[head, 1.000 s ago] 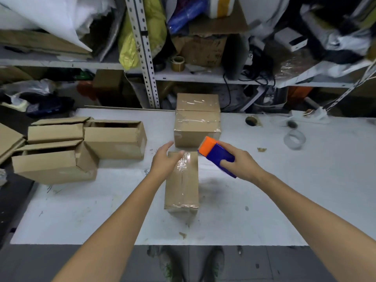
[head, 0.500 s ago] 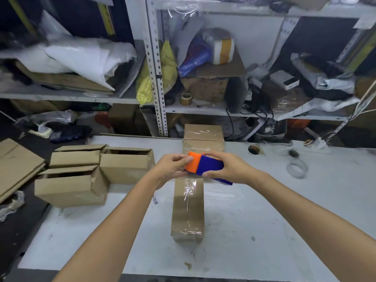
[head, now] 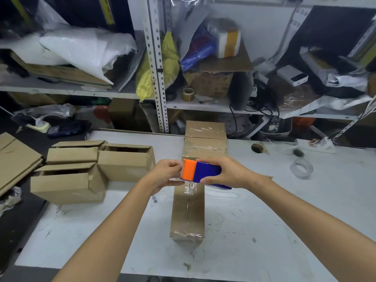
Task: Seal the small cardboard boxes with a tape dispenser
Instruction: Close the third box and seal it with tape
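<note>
A blue and orange tape dispenser (head: 200, 171) is held in the air above the table's middle. My right hand (head: 227, 173) grips its blue body from the right. My left hand (head: 166, 174) pinches at its orange end, where the tape comes out. Below them a small cardboard box (head: 188, 212) lies lengthwise on the white table (head: 254, 231), with clear tape along its top seam. Behind the dispenser stands a stack of two taped boxes (head: 205, 139). Three unsealed boxes (head: 85, 169) with loose flaps sit at the left.
Flat cardboard sheets (head: 14, 159) lie off the table's left edge. A clear tape roll (head: 301, 168) and smaller rolls rest at the right rear. Cluttered metal shelves (head: 156, 78) with bags, boxes and cables stand behind the table.
My left hand left the taped box and came up to the dispenser's orange end. My right hand lifted the dispenser. The camera tilted upward, showing more of the shelves.
</note>
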Available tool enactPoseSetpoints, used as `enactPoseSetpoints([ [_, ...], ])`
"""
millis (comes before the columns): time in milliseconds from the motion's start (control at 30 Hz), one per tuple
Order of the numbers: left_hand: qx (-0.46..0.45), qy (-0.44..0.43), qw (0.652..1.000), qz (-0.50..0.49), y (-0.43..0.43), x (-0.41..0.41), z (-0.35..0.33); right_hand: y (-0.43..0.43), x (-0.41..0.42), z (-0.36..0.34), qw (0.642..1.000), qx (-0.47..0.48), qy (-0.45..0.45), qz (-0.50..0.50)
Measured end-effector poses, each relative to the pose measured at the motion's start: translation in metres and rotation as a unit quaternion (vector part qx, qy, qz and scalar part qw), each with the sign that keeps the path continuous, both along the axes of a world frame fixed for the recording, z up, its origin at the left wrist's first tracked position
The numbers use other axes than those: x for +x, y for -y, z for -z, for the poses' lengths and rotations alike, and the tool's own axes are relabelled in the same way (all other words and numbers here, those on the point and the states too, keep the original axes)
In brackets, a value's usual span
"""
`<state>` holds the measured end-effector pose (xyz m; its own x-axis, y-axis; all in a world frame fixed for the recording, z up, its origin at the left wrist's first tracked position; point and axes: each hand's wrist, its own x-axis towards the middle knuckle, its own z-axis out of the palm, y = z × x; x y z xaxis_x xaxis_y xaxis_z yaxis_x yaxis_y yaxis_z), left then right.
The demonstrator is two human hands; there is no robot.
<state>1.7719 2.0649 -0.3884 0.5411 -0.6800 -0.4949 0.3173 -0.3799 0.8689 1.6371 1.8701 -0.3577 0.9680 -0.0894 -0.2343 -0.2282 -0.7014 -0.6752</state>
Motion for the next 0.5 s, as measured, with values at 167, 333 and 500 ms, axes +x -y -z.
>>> enactPoseSetpoints([
  [167,0.048,0.068,0.996,-0.028,0.004,0.004,0.016,0.006,0.006,0.004,0.999,-0.023,-0.026,-0.009],
  [333,0.065,0.038,0.992,-0.102,-0.004,0.012,0.037,0.042,-0.003,0.002,0.992,-0.073,-0.106,0.006],
  [500,0.016,-0.075,0.985,-0.152,0.009,0.006,0.038,0.045,0.001,0.013,0.991,-0.062,-0.119,0.01],
])
